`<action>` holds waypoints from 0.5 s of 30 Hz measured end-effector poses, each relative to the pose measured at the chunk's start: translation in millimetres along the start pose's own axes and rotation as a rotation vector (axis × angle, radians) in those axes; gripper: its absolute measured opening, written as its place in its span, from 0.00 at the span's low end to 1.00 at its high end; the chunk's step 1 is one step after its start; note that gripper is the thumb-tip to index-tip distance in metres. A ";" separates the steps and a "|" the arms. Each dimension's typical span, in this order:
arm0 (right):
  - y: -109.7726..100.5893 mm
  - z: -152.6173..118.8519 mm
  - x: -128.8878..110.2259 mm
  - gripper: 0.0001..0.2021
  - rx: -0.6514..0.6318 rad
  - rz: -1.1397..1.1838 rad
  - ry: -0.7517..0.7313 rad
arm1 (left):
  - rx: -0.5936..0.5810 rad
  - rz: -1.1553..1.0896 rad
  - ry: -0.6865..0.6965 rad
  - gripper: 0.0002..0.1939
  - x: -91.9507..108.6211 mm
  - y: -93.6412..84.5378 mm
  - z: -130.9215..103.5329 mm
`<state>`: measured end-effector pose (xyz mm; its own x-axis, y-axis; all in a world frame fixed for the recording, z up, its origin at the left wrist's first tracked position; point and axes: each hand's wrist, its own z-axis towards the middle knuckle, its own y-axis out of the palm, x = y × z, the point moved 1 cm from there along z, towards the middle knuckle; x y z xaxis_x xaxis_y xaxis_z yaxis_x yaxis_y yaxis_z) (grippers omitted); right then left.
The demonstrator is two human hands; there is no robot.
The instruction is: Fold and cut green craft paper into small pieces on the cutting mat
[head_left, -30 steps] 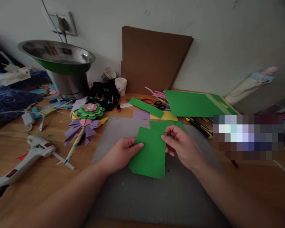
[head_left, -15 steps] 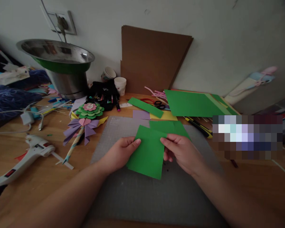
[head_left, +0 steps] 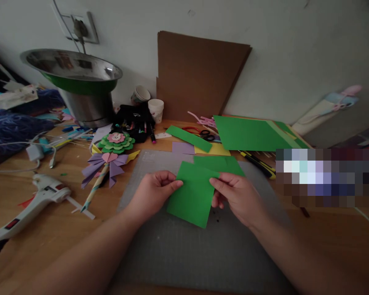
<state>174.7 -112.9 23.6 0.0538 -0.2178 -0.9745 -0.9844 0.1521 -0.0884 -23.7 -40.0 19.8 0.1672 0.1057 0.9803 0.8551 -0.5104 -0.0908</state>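
Observation:
A rectangular piece of green paper (head_left: 192, 196) is held up above the grey cutting mat (head_left: 172, 258). My left hand (head_left: 156, 192) pinches its left edge, the thumb lying on the front face. On the opposite edge my right hand (head_left: 232, 194) has the sheet between its thumb and fingers. More green paper (head_left: 213, 163) lies flat on the mat behind it, partly covered by the held piece and my right hand. Whether the held paper is one layer or several, I cannot tell.
At left lie a white glue gun (head_left: 46, 200) and a paper flower wand (head_left: 107, 157). Behind the mat are a green strip (head_left: 189, 138), scissors (head_left: 206, 135) and a yellow-black utility knife (head_left: 258, 164). A metal basin (head_left: 76, 78) and brown cardboard (head_left: 199, 78) stand at the wall.
The lower edge of the green paper has tilted slightly upward. Both hands keep their grip, with the right one shifted a little to the right.

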 end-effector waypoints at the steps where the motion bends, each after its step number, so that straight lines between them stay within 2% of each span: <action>1: -0.5 -0.1 0.0 0.15 -0.002 0.000 -0.003 | -0.001 0.000 0.001 0.14 0.4 0.1 -0.1; 11: -0.5 -0.5 0.6 0.14 0.023 -0.057 -0.058 | -0.003 0.009 0.010 0.14 1.1 1.7 -0.2; 13: -5.1 -8.9 -5.5 0.11 0.136 -0.170 -0.204 | 0.051 -0.028 0.064 0.14 4.0 0.1 -1.9; 15: -11.8 -20.7 -14.7 0.09 0.252 -0.394 -0.496 | 0.166 -0.108 0.137 0.15 7.2 -3.7 -4.4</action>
<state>182.1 -131.5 43.3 0.5295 0.1558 -0.8339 -0.8099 0.3851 -0.4424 -27.9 -41.0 27.9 0.0122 0.0291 0.9995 0.9353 -0.3539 -0.0011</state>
